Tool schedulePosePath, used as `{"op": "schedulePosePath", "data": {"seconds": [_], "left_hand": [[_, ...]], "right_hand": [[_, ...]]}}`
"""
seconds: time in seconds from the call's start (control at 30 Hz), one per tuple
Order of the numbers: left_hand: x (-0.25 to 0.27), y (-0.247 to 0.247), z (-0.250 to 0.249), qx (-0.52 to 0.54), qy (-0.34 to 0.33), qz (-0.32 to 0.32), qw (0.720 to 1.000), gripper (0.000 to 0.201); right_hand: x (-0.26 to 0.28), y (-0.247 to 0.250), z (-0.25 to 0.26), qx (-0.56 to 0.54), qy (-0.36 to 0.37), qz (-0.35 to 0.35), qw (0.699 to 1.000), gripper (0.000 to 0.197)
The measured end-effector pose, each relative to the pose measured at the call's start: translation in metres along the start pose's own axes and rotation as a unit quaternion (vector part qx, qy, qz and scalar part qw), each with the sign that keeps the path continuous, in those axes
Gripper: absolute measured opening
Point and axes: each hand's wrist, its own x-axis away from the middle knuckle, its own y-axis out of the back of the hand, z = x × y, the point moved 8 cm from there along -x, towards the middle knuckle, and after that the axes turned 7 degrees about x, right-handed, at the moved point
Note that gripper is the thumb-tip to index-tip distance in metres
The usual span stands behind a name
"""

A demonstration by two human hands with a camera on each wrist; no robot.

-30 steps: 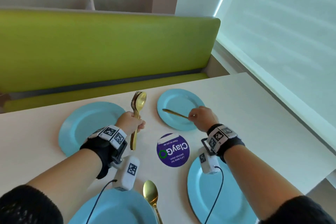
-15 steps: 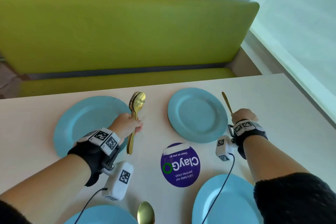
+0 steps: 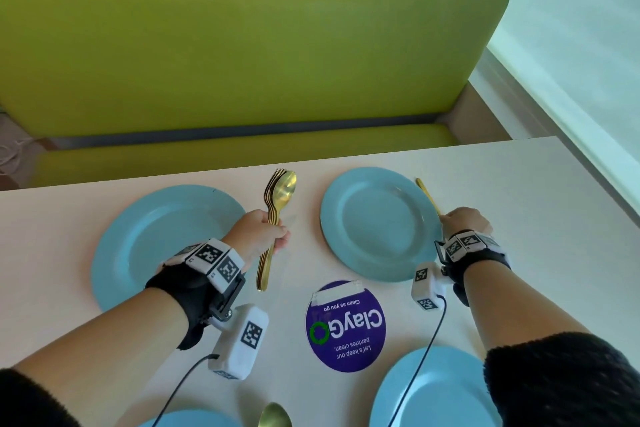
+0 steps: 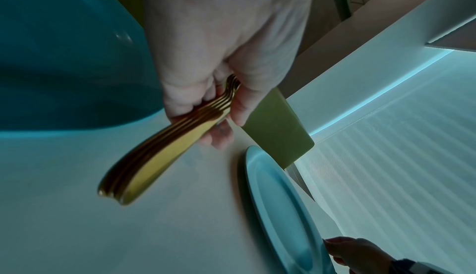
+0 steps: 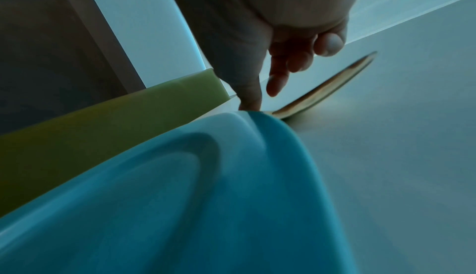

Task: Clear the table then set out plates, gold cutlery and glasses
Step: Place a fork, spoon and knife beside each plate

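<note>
My left hand (image 3: 277,234) grips a bundle of gold cutlery (image 3: 277,198), forks with a spoon on top, held upright-slanted above the table between the two far blue plates; the left wrist view shows my fingers (image 4: 195,103) curled round the handles (image 4: 159,156). A single gold cutlery piece (image 3: 427,196) lies on the table just right of the far right plate (image 3: 377,222). My right hand (image 3: 464,222) sits at its near end. In the right wrist view the fingers (image 5: 275,79) hang loose above the lying gold piece (image 5: 329,85), not curled round it.
On the white table (image 3: 536,218) are a far left plate (image 3: 166,243), a near right plate (image 3: 433,388) and a near left plate (image 3: 194,419). A gold spoon (image 3: 275,416) lies between the near plates. A purple round sticker (image 3: 346,326) marks the middle. A green bench (image 3: 242,62) runs behind.
My right hand carried the single gold piece from over the far right plate to that plate's right side and set it down on the table. The left hand kept its bundle nearly still.
</note>
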Motion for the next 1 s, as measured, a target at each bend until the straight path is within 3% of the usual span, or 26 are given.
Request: {"op": "schedulePosePath", "data": {"seconds": [0.37, 0.5, 0.63, 0.73, 0.87, 1.0], "left_hand": [[0.003, 0.001, 0.009, -0.014, 0.018, 0.015, 1.000, 0.026], [0.009, 0.002, 0.007, -0.023, 0.012, 0.029, 0.999, 0.029], [0.017, 0.002, 0.005, -0.037, 0.020, 0.043, 0.998, 0.023], [0.025, 0.003, 0.002, -0.053, 0.026, 0.043, 0.997, 0.019], [0.033, 0.007, -0.004, -0.095, 0.005, 0.067, 0.993, 0.014], [0.040, 0.016, -0.006, -0.133, -0.004, 0.091, 0.987, 0.013]], "right_hand": [[0.010, 0.016, 0.009, -0.043, 0.017, -0.036, 0.998, 0.033], [0.052, 0.046, 0.052, -0.080, 0.120, -0.084, 0.986, 0.028], [0.140, 0.050, 0.124, -0.125, 0.362, -0.056, 0.922, 0.018], [0.215, 0.030, 0.162, -0.067, 0.511, -0.006, 0.857, 0.020], [0.275, 0.006, 0.181, 0.035, 0.614, -0.005, 0.788, 0.025], [0.298, -0.006, 0.187, 0.079, 0.652, -0.016, 0.754, 0.022]]}}
